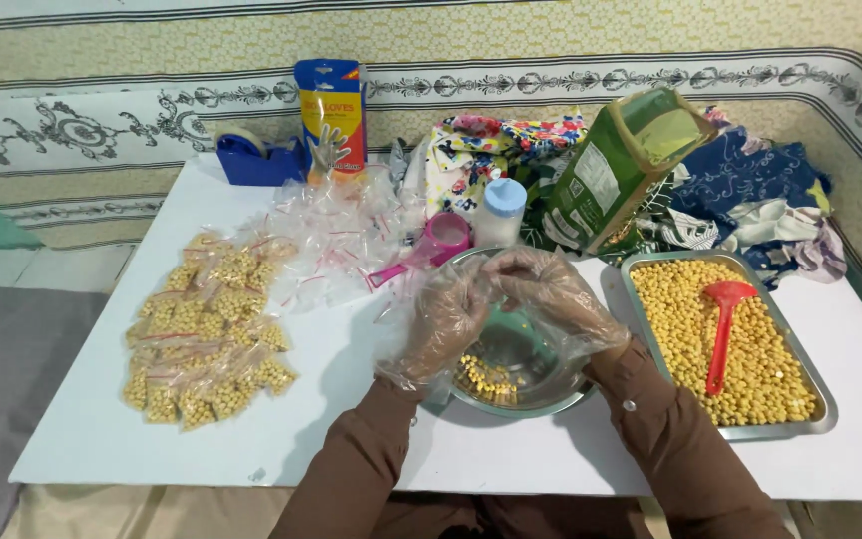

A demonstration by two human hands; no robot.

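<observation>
Both hands are gloved in loose clear plastic and held together over the steel bowl (521, 374), which sits on the white tabletop (102, 419) right in front of the person. Left hand (446, 324) has its fingers curled, grip partly closed; right hand (551, 294) arches over it with fingertips meeting the left's. Something thin and clear seems pinched between them, likely a small bag, but the gloves hide it and I can't tell for sure. Neither hand touches the bowl's rim as far as I can see.

The bowl holds a small heap of yellow beans (486, 379) at its near-left bottom; the rest of its bottom is bare metal.

Just right of the bowl is a steel tray (822, 399) full of the same beans, with a red scoop (723, 329) lying on top, handle toward the person.

On the left of the tabletop lies a spread of filled bags (207, 329), sealed, beans inside. Behind them is a loose pile of empty bags (336, 235) with red zip strips.

Just behind the bowl are a pink cup (441, 243) with its handle pointing left and a white bottle (501, 210) with a blue cap. A green pouch (616, 170) stands open and tilted behind the tray. At the back edge are a blue tape dispenser (256, 155), a glove box (331, 115) and crumpled patterned cloth (750, 200).
</observation>
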